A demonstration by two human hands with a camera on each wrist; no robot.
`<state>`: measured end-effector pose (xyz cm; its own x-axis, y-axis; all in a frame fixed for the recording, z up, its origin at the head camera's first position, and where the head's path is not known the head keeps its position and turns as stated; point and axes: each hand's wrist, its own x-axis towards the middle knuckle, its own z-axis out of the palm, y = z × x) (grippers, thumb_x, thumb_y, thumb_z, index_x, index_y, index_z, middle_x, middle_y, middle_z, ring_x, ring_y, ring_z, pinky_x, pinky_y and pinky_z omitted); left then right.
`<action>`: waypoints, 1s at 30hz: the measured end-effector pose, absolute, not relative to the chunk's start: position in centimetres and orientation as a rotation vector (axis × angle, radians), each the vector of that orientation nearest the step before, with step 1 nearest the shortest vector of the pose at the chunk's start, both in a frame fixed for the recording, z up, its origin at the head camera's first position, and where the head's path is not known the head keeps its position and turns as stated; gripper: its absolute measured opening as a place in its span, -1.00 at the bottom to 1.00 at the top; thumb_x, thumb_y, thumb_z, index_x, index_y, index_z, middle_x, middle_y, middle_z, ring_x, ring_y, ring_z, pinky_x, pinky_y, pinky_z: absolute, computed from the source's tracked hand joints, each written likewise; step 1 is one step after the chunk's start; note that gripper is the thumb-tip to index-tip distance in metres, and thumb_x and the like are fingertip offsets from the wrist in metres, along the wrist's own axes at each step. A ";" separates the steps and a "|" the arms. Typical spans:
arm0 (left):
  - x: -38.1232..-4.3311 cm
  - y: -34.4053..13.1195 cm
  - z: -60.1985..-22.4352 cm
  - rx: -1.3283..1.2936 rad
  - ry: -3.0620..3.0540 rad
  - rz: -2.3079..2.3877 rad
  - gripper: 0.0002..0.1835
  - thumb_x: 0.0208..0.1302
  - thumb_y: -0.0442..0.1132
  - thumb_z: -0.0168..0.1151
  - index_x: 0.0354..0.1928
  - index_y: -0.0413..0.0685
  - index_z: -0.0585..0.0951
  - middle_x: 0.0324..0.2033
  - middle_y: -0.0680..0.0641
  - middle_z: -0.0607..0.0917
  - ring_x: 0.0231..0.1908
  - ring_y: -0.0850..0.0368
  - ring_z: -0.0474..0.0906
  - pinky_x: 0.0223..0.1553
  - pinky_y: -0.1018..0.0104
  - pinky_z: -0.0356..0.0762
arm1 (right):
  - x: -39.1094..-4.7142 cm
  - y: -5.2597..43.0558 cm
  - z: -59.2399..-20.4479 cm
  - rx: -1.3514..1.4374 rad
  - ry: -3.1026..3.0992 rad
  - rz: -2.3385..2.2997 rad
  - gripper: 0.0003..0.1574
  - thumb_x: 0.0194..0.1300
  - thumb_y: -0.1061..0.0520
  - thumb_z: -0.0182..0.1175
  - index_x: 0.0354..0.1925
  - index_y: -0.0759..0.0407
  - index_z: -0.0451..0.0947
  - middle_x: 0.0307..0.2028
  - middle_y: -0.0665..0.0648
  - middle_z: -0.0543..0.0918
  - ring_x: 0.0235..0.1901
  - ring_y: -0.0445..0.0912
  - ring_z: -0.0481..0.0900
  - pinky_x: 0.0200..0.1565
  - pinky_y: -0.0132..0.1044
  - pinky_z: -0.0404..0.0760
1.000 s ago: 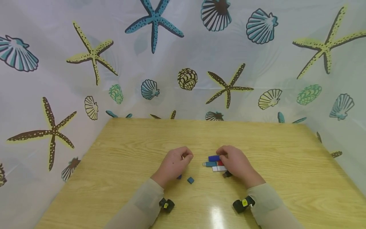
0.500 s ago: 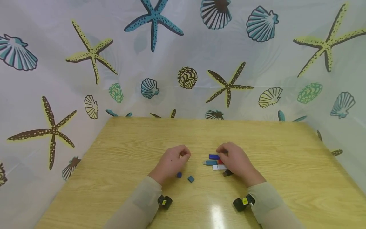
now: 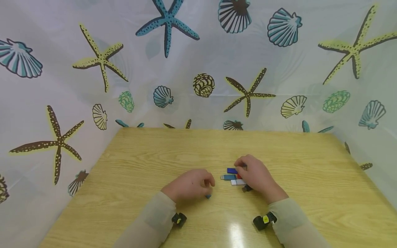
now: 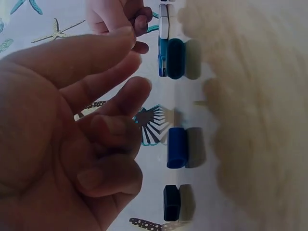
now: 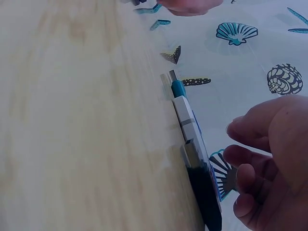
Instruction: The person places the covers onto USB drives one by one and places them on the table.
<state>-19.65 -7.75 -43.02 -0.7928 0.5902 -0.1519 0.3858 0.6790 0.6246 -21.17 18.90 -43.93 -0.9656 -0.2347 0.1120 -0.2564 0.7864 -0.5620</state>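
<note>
My left hand [image 3: 192, 184] hovers over several small caps, its fingers loosely bent and thumb apart, holding nothing. In the left wrist view a teal cap [image 4: 176, 58], a blue cap [image 4: 177, 147] and a dark cap [image 4: 172, 202] stand beside the fingers; the head view shows only part of the teal one. My right hand [image 3: 254, 174] is at a cluster of USB sticks, fingers loosely curled around nothing. The cluster has a blue stick [image 3: 232, 170], a teal stick [image 3: 228, 177], a white stick [image 3: 237, 182], a black stick [image 3: 246, 188] and a partly hidden red stick [image 3: 239, 176].
All of it lies on a wooden table [image 3: 149, 148]. A white curtain [image 3: 186, 65] printed with starfish and shells hangs behind the table and along both sides. Each wrist bears a small black camera.
My left hand has come nearer and a little to the right, its thumb and forefinger parting. It now covers the blue cap and much of the teal one. The right hand has hardly moved.
</note>
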 end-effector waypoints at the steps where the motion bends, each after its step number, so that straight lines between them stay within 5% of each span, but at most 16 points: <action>1: -19.6 -7.8 -43.0 0.792 2.543 0.815 -0.87 0.31 -0.16 0.35 -0.15 0.28 0.69 -0.26 0.25 0.60 -0.25 0.24 0.51 -0.09 0.23 0.50 | -21.2 18.9 -44.0 0.401 -2.938 0.931 -0.81 0.43 0.12 0.22 -0.07 0.13 0.68 -0.11 0.08 0.61 -0.12 0.01 0.56 0.05 0.06 0.54; 13: -19.6 -7.6 -43.4 0.950 2.556 0.583 -0.86 0.32 -0.24 0.35 -0.22 0.26 0.71 -0.19 0.27 0.57 -0.15 0.32 0.49 0.06 0.26 0.50 | -21.2 18.9 -44.4 0.437 -2.916 0.945 -0.84 0.43 0.10 0.22 -0.09 0.08 0.68 -0.12 0.05 0.61 -0.14 -0.02 0.56 0.00 0.04 0.55; 25: -19.4 -7.4 -43.3 0.919 2.568 0.602 -0.80 0.27 -0.30 0.34 -0.39 0.22 0.59 -0.36 0.22 0.57 -0.31 0.25 0.48 -0.19 0.30 0.48 | -21.0 18.6 -44.1 0.432 -2.941 0.965 -0.82 0.44 0.09 0.21 -0.08 0.09 0.68 -0.15 0.03 0.59 -0.19 -0.07 0.55 -0.07 -0.04 0.56; 30: -19.5 -7.5 -43.4 0.920 2.599 0.628 -0.86 0.31 -0.27 0.32 -0.30 0.21 0.60 -0.35 0.22 0.60 -0.32 0.27 0.50 -0.20 0.29 0.50 | -21.1 18.5 -44.1 0.444 -2.945 0.950 -0.84 0.44 0.10 0.22 -0.08 0.07 0.68 -0.13 0.04 0.60 -0.21 -0.07 0.53 -0.08 -0.05 0.55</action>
